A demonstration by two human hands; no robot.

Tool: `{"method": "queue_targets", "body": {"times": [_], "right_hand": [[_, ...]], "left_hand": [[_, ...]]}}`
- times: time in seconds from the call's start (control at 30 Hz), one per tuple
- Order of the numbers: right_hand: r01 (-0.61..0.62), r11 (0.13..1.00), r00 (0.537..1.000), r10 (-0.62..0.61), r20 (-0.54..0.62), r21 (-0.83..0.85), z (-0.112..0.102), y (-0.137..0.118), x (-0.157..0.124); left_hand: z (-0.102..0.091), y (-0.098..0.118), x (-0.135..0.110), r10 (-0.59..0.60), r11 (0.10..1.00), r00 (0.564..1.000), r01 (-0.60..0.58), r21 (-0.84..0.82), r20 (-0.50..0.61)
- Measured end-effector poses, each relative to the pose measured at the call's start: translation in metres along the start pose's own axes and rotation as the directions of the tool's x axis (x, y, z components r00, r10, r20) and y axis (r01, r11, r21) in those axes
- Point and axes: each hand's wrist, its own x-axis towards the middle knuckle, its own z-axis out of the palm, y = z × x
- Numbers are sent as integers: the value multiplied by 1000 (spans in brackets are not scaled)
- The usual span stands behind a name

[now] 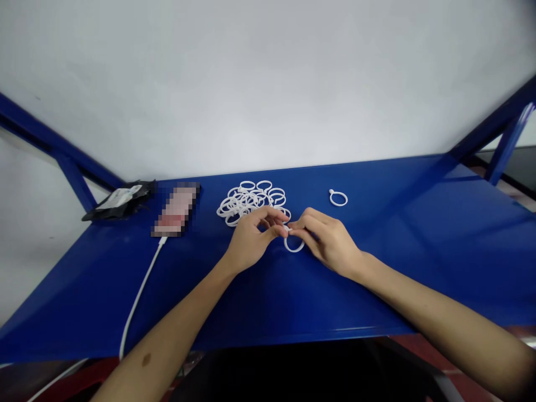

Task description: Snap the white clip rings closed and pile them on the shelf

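Note:
Between my two hands is a white plastic ring (294, 250), its lower loop showing below the fingertips. My left hand (252, 237) pinches it at its upper left, thumb and fingers closed. From the other side, the thumb and fingers of my right hand (329, 241) grip it near the top. The fingertips hide the ring's joint. Just behind my left hand lies a pile of similar white rings (238, 202). A single white ring (345, 202) with a small knob lies apart on the blue table, beyond my right hand.
The blue table (419, 234) meets a pale wall at the back. At left lie a blurred-out phone (176, 212) with a white cable (140, 293) and a black plastic packet (121, 201). Blue frame bars (75, 173) rise at both sides.

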Motion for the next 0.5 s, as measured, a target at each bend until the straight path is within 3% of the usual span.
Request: {"method": "queue_targets", "body": {"times": [0.17,0.27,0.4,0.5], "right_hand": [[84,984,995,-75,61,-157,1,-2,-3],[74,978,992,-53,116,-193,1,5,0],[-60,964,996,74,44,-258,-8,21,6],[-233,877,972,215,-91,-420,-23,40,7]], "left_hand": [[0,1,-2,64,980,997,-57,191,-31],[-2,-6,2,74,951,997,-63,302,-24],[-9,-15,10,216,845,976,-168,508,-36],[-15,-16,10,332,709,943,-263,654,20]]}}
